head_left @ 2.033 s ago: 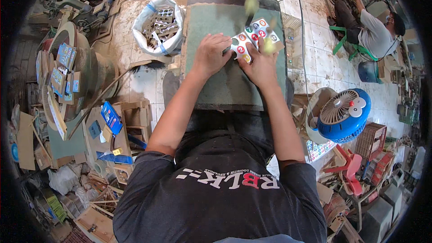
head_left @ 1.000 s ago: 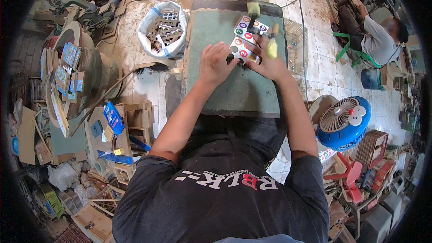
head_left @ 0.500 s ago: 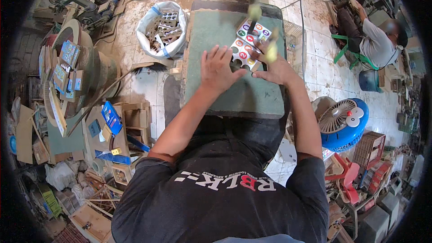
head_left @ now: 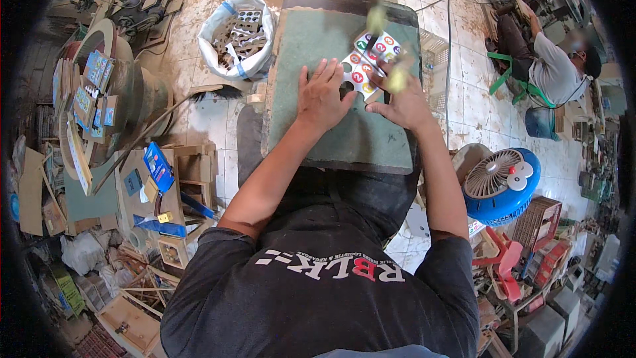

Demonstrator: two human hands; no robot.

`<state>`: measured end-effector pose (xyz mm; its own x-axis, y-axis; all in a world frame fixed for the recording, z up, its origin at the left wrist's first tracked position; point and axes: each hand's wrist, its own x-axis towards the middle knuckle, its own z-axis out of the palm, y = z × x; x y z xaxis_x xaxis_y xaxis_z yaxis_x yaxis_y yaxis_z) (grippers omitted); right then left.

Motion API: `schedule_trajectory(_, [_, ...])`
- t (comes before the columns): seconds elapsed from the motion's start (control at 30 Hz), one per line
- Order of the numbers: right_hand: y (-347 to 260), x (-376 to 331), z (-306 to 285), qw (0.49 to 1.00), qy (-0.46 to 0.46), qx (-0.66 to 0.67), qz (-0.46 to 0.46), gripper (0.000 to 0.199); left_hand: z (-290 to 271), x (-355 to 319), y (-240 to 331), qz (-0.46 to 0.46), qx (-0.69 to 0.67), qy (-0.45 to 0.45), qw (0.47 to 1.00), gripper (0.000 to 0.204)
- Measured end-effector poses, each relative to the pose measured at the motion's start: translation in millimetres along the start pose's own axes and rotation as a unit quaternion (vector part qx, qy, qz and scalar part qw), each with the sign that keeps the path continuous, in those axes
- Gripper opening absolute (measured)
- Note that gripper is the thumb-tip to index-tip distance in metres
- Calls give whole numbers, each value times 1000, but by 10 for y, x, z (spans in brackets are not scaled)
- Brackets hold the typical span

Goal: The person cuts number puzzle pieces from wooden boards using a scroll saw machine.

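Observation:
A flat white board [head_left: 358, 68] printed with coloured number circles lies on a machine's green worktable [head_left: 338, 134]. Several round holes are cut through its near left part. My left hand [head_left: 324, 96] rests flat and open on the table at the board's left side, thumb tip by its edge. At the near right corner my right hand [head_left: 405, 103] curves its fingers over the board, its thumb apart on the near side. Above it hangs a dark upright machine part with blurred yellow ends [head_left: 376, 20]; another yellow blur [head_left: 396, 81] partly hides the right fingers.
A white sack [head_left: 218, 53] of perforated offcuts stands left of the table. Stacked printed boards [head_left: 96, 103] lie farther left, near a long-handled brush [head_left: 152, 129]. To the right are a blue fan [head_left: 501, 184], a plastic crate [head_left: 434, 59] and a seated person [head_left: 556, 66].
The board has turned slightly and shifted under my hands. My left fingers are a little closer together, and my right fingers are more bent behind the yellow blur. The whole view has tilted slightly.

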<state>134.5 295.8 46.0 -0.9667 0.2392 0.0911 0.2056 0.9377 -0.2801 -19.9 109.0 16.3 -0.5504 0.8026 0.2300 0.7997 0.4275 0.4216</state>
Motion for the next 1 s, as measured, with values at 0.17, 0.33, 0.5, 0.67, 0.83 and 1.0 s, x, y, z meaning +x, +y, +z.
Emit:
schedule_trajectory(0.17, [-15,-6,60,1000,20,3,2,85,3,37,-37,6,5,-17,1000,71])
schedule_trajectory(0.33, [-147,-43,38,999,25,1,40,83,-5,67,-101,29,1,-8,1000,68])
schedule_trajectory(0.5, [-274,-76,77,997,20,-2,79,83,-59,112,-187,52,-8,-8,999,67])
schedule_trajectory(0.67, [-405,-120,128,992,93,-27,80,75,-116,197,-247,75,-13,-56,996,68])
schedule_trajectory(0.83, [-524,-93,138,988,51,-41,136,74,-114,268,-364,106,-10,-64,992,69])
schedule_trajectory(1.0, [-667,-72,24,985,39,-45,162,81,-126,327,-409,122,-11,-87,989,69])
